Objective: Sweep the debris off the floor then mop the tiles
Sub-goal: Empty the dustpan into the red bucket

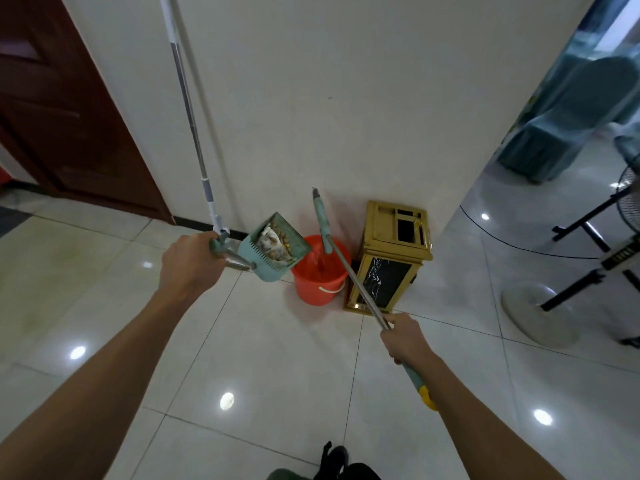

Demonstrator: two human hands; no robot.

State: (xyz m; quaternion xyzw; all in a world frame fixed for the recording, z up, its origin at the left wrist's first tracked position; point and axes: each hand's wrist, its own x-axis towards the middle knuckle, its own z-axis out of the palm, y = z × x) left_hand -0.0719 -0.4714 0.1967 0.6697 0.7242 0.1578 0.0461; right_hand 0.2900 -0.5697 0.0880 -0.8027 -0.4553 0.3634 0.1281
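Note:
My left hand grips the teal handle of a teal dustpan, held off the floor and tilted. Scraps of paper and yellowish debris lie inside it. The pan hangs just left of an orange bucket with water in it. My right hand is closed around a metal broom pole with a teal and yellow grip; its teal far end rises above the bucket. A silver and white mop pole leans against the wall, its foot hidden behind my left hand.
A gold bin with a black marble panel stands against the wall, right of the bucket. A fan stand and its round base are at the right. A dark wooden door is at the left. The glossy floor tiles reflect ceiling lights.

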